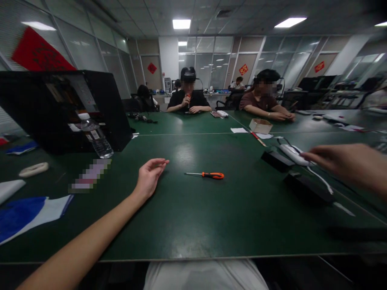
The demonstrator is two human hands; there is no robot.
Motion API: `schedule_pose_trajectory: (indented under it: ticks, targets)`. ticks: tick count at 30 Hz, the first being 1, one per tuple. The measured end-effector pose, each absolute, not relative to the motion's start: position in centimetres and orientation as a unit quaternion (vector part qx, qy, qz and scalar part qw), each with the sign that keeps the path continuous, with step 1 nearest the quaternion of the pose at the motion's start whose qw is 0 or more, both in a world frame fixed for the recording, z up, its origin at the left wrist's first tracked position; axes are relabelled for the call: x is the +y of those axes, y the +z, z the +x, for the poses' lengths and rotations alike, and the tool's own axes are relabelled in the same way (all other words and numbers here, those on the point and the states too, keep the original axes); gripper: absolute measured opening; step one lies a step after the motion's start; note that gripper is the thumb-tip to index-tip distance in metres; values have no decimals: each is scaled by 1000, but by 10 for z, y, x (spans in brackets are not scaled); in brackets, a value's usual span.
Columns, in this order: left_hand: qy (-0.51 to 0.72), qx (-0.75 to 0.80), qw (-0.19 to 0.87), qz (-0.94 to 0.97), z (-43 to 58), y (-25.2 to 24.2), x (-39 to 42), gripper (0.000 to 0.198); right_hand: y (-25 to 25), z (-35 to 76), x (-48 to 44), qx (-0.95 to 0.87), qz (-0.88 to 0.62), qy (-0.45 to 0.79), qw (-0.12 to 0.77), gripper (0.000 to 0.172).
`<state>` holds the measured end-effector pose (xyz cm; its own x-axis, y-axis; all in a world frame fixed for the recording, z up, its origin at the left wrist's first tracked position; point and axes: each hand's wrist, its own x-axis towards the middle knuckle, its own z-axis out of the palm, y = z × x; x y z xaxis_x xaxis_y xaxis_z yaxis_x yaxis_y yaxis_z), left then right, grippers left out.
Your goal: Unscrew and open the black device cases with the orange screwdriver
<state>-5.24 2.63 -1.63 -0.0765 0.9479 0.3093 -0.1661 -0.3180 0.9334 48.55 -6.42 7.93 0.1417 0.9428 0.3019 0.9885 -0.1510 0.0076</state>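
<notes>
My left hand (149,177) rests on the green table (187,217), its fingers loosely bent, with nothing in it. To its right lies a screwdriver (213,175) with an orange and black handle, its shaft pointing left toward that hand. My right hand (341,159) is stretched out at the right, blurred by motion. Its fingertips are at a white power strip (293,154) with cables; whether they grip it or only overlap it in view I cannot tell. Two black box-like objects, a nearer one (305,189) and a farther one (276,160), lie beside the strip.
At the left stand a black computer case (111,108) and a clear plastic bottle (98,139). Blue and white gloves (27,213) lie near the left edge. A small cardboard box (260,126) sits farther back. Two people (189,98) sit across the table.
</notes>
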Motion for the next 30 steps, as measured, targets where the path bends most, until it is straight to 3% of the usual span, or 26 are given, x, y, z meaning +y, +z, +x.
schedule_pose_trajectory:
  ticks: [2, 5, 10, 13, 20, 26, 30]
  targets:
    - [620, 350, 540, 449, -53, -12, 26, 25, 53, 489, -51, -639, -766, -39, 54, 40]
    - [614, 300, 642, 348, -57, -2, 23, 24, 19, 499, -48, -626, -778, 31, 52, 28]
    - [621, 271, 667, 309, -59, 8, 18, 16, 19, 451, -63, -702, -706, 83, 41, 15]
    - [616, 263, 676, 308, -59, 11, 15, 26, 39, 370, -78, -789, -603, 114, 26, 6]
    - [562, 232, 709, 357, -56, 14, 7, 40, 68, 234, -63, -899, -426, 93, 28, 35]
    - [522, 178, 765, 331, -56, 14, 5, 46, 24, 248, 0, -897, -415, -1, 152, 40]
    - [491, 150, 773, 372, -61, 12, 6, 43, -7, 268, 11, -882, -446, 38, 149, 34]
